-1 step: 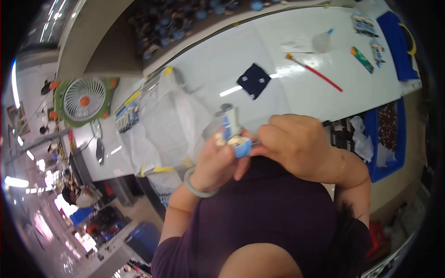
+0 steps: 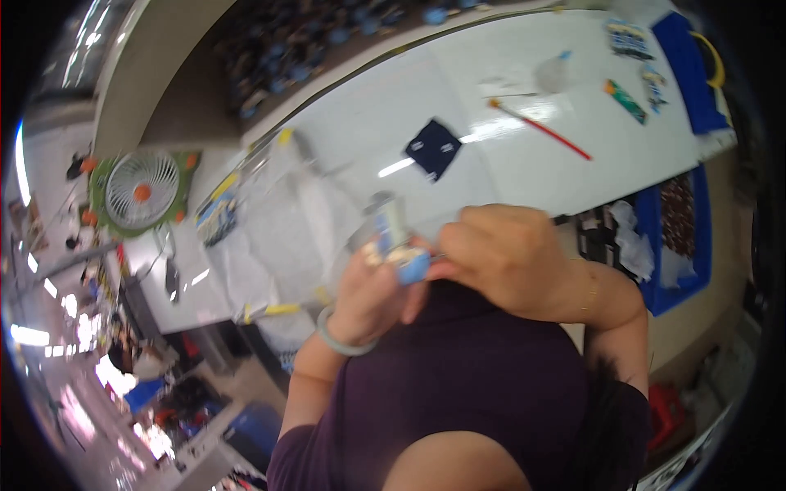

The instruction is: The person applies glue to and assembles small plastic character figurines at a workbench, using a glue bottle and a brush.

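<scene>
Before my chest, beside the desk (image 2: 512, 176), my left fingers (image 2: 383, 280) grip the figurine (image 2: 393, 229), probably light and stiff, best held by its body; right fingers (image 2: 467, 248) pinched narrow, contents unclear.

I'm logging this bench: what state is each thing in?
Figurine: held; details blurred
Left hand: closed on it
Right hand: curled shut; anything pinched unclear
Navy square: lying flat
Red brush: lying down
Bottle: blue-tipped, contents unclear
Green tube: lying down
Fan: running or stopped, cannot tell
Blue bin: open, brown pieces inside
</scene>
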A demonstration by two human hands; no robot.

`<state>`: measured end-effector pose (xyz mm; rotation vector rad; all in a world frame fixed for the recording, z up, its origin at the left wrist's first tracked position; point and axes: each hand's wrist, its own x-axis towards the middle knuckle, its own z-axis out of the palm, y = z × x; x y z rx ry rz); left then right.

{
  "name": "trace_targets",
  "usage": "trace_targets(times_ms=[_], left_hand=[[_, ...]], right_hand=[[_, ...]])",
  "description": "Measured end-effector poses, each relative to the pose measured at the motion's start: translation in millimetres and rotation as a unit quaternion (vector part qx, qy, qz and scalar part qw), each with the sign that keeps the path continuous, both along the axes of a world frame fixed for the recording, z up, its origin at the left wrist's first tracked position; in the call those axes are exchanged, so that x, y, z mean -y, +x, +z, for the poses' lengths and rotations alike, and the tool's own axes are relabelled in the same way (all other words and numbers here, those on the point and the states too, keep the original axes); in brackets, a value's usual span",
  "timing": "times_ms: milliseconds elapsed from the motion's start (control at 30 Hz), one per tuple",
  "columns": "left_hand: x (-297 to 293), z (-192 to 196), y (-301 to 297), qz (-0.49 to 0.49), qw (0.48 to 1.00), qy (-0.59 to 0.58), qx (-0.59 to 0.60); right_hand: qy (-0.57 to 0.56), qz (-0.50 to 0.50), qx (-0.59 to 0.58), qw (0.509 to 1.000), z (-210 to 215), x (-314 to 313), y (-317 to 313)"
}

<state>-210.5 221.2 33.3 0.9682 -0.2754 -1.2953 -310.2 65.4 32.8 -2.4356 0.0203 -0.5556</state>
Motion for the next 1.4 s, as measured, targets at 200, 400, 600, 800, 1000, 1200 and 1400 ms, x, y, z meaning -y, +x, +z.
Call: trace_targets(times_ms=[200, 400, 600, 800, 1000, 1200, 1400], left_hand=[[-2.5, -18.8, -3.8, 0.126, 0.99, -0.017, -0.053], [-9.9, -18.5, 1.0, 0.09, 0.991, -0.093, -0.042], [-4.5, -20.4, -1.5, 0.112, 0.989, -0.088, -0.051], [3.4, -11.0, -6.1, 0.128, 0.99, -0.032, -0.049], [2.4, -13.8, -5.0, 0.105, 0.992, -0.059, -0.041], [5.2, -17.0, -4.5, 0.105, 0.991, -0.058, -0.059], [1.2, -10.9, -4.5, 0.117, 0.992, -0.025, -0.049]], right_hand=[[0.237, -0.201, -0.038, 0.95, 13.6, 58.6, -35.3], [-0.133, -0.632, 0.134, 0.752, -20.7, 291.2, -179.3], [0.064, -0.611, -0.18, 0.768, 1.3, 367.8, -213.4], [-0.171, -0.591, -0.177, 0.768, -4.7, 379.5, -212.5], [-0.027, -0.595, -0.111, 0.796, 2.8, 378.8, -239.7], [0.261, -0.564, -0.077, 0.78, -9.6, 368.6, -250.2], [-0.192, -0.588, -0.239, 0.749, -24.6, 377.0, -228.9]])
